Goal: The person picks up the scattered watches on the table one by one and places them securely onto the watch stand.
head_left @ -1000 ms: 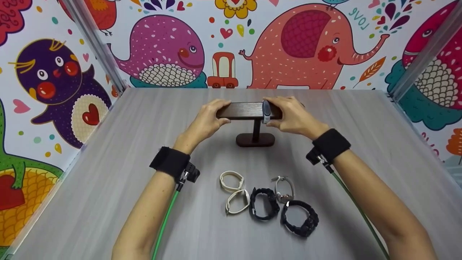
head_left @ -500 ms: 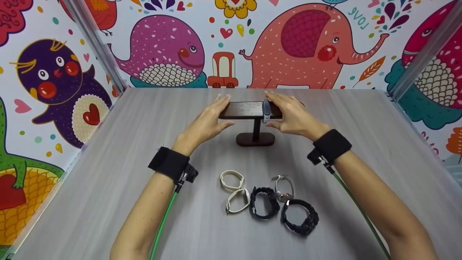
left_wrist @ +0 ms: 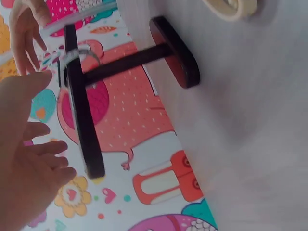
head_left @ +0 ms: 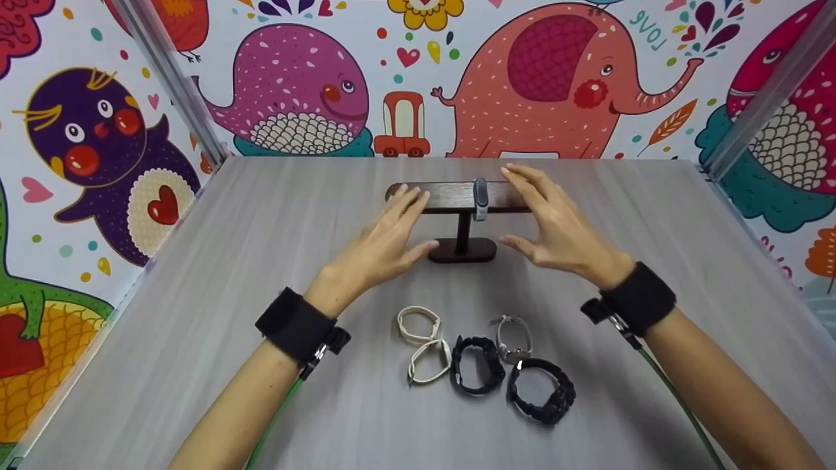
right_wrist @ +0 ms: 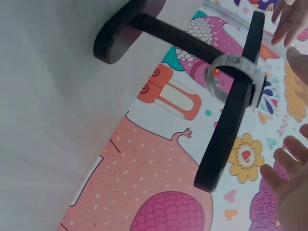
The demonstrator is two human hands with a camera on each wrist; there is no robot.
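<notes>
A dark brown wooden T-shaped watch stand [head_left: 444, 194] stands upright on the table, and a watch with a grey band [head_left: 481, 194] is looped round its crossbar, right of the post. My left hand [head_left: 379, 245] is spread in front of the bar's left part, fingers straight. In the left wrist view a gap shows between that left hand [left_wrist: 29, 159] and the bar. My right hand [head_left: 555, 225] is spread near the bar's right end and covers it in the head view. The right wrist view shows the right hand [right_wrist: 293, 183] apart from the bar, holding nothing.
Nearer the front lie two cream watch bands [head_left: 419, 324], a black watch [head_left: 477, 365], a thin grey-banded watch [head_left: 514, 339] and a larger black watch [head_left: 542, 391]. Patterned panels [head_left: 405, 78] enclose the back and sides of the grey table [head_left: 261, 215]. A green cable runs along each forearm.
Both hands have let go of the crossbar and drawn back toward the front, the right one also moving rightward. The stand and the watch on it stay in place.
</notes>
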